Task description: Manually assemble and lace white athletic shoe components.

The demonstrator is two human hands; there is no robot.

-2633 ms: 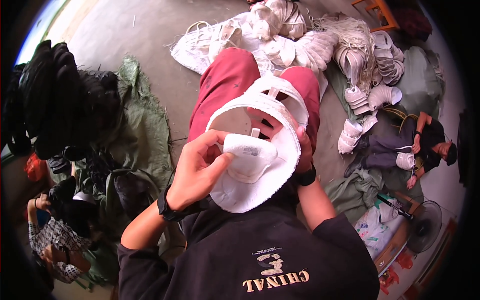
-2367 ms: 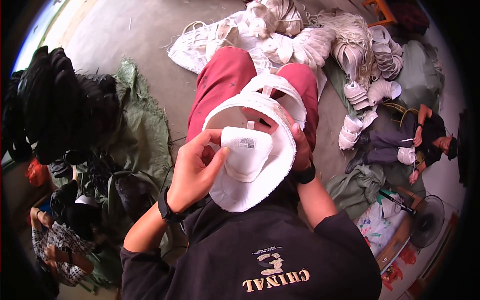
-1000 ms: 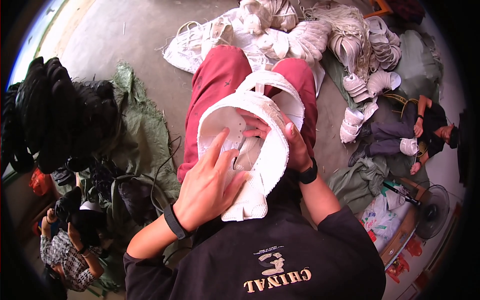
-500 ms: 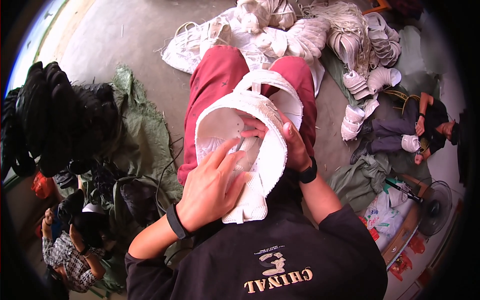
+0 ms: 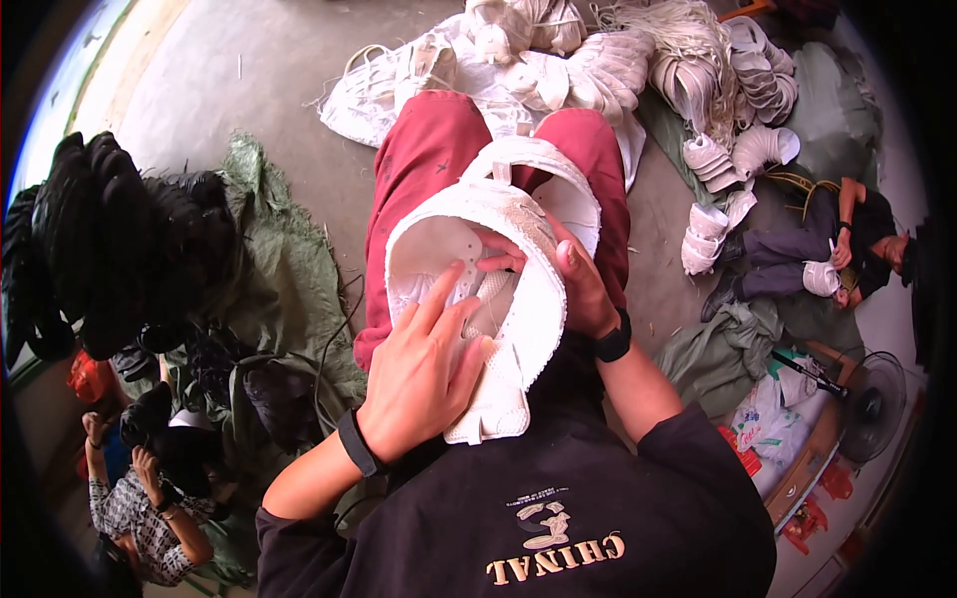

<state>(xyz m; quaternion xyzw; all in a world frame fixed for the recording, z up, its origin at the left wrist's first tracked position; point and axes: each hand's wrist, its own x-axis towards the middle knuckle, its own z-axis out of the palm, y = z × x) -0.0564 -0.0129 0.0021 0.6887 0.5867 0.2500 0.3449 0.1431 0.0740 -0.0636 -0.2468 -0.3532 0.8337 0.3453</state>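
An unsoled white shoe upper (image 5: 535,324) rests over my lap, its open side up and its lining and eyelet holes showing. A second white upper (image 5: 581,204) lies just beyond it, across my knees. My left hand (image 5: 419,364) holds the near upper at its left side, thumb against the inner mesh part and fingers reaching into the opening. From the right, my right hand (image 5: 580,284) wraps around the same upper. Its thumb stays outside, and its fingertips show inside near the eyelets. The right palm is partly hidden by the upper.
White uppers in bundles (image 5: 598,75) and a pile of laces (image 5: 688,40) lie beyond my knees. Black shoe pieces (image 5: 120,239) are heaped at left beside a green sheet (image 5: 279,249). Co-workers sit at lower left (image 5: 150,508) and right (image 5: 867,239). A fan (image 5: 872,409) stands right.
The fingers of my left hand have shifted slightly farther into the opening, toward the eyelets. The upper has barely moved, and my right hand keeps its hold.
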